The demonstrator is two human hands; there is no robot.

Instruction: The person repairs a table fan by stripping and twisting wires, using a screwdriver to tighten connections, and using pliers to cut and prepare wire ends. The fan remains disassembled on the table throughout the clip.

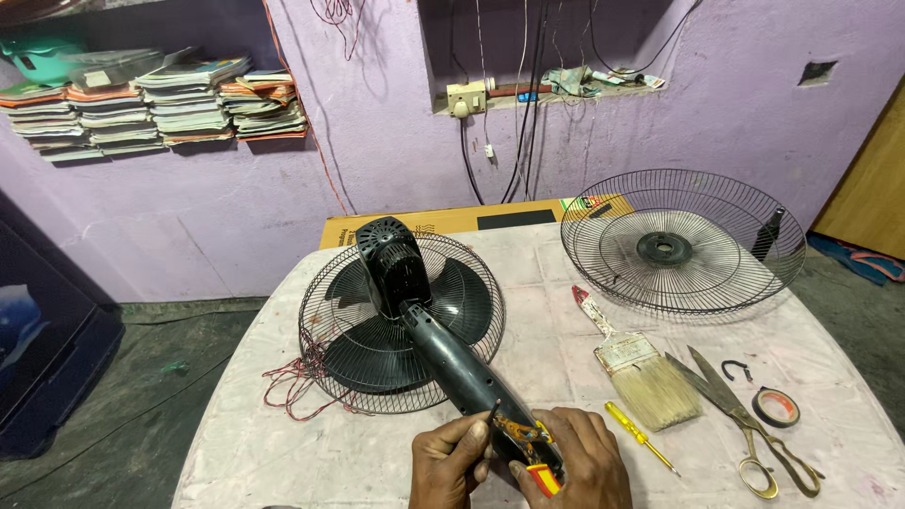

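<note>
Head view: both hands grip fan neck (462, 372), left hand (451, 462) pinching wire, right hand (575, 462) cupping its open base; front guard (681, 240) already off, far right.

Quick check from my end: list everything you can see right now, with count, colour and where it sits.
Table fan: 1, black, face down, table centre.
Loose fan guard: 1, black wire, table's far right.
Paintbrush: 1, pale bristles, right of fan.
Screwdriver: 1, yellow, beside brush.
Scissors: 1, brass-coloured handles, right.
Tape roll: 1, dark, by the scissors.
Wires: a tangle, red, left of fan.
Books: several stacks, wall shelf.
Table: 1, whitish.
Left hand: grips a thin tool at the fan's stem.
Right hand: holds the stem's open end.
</note>
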